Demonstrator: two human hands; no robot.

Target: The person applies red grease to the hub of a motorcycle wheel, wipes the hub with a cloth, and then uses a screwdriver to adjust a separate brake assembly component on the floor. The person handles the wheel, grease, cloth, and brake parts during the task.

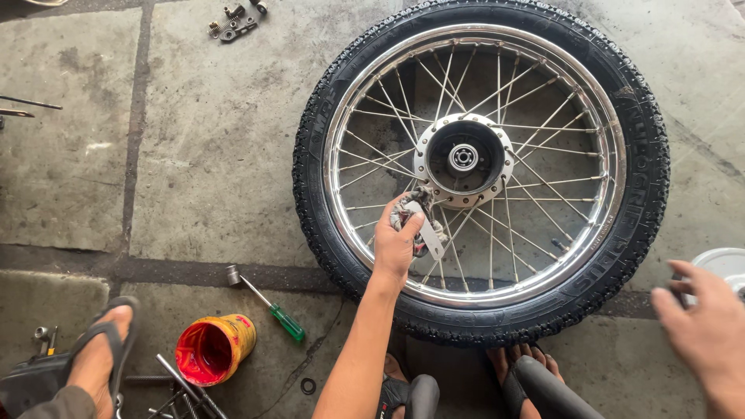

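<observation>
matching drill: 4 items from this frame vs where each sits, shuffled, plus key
Things:
1. rag
2. can
3. screwdriver
4. hub

Places:
A. on the floor between the can and the tyre
B. centre of the wheel
C. in the left hand, over the spokes
D. lying on its side at lower left, red inside

Pairs: 1-C, 2-D, 3-A, 4-B

I am seeing my left hand (394, 247) gripping a grimy rag (413, 211) and flat metal tool (429, 237) over the spoked wheel (481, 167) lying on the floor (194, 140), while my right hand (708, 334) is hovering open beside the tyre (644, 155).
</observation>
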